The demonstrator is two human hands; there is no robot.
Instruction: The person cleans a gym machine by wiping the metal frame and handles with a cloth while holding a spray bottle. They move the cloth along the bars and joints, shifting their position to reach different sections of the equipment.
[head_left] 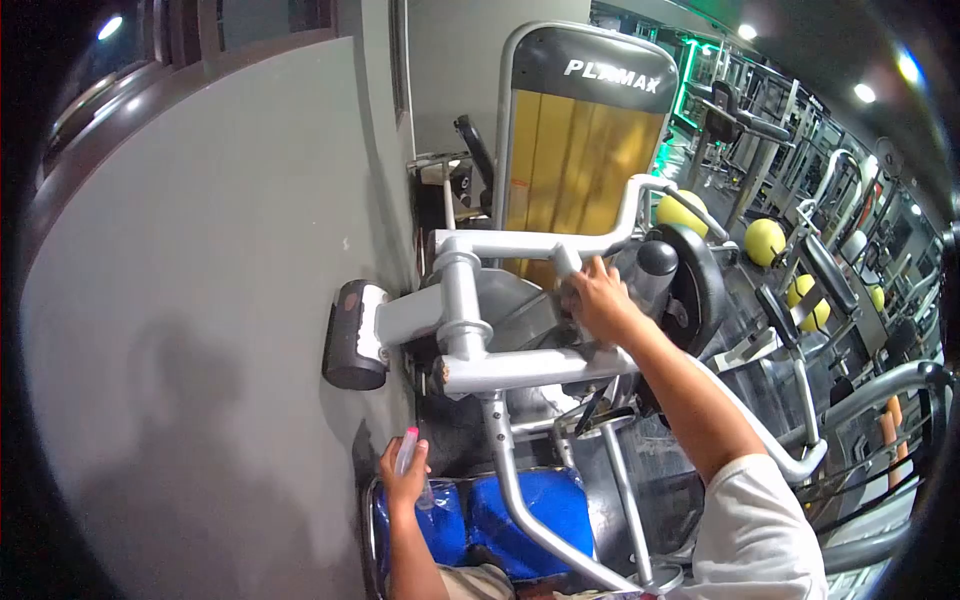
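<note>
The left hand (404,484) is gripping a pink-capped bottle (406,453), ideally holding it clear of the silver bars (510,243) where the right hand (600,303), grip unclear, is reaching

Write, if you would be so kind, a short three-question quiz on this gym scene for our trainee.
1. Which hand holds the pink-topped tube?
2. The right hand is nearest to: A) the blue cushions; B) the silver frame; C) the wall.
3. True or false: the balls at the right of the picture are black.

Key:
1. The left hand.
2. B.
3. False; they are yellow.
</note>
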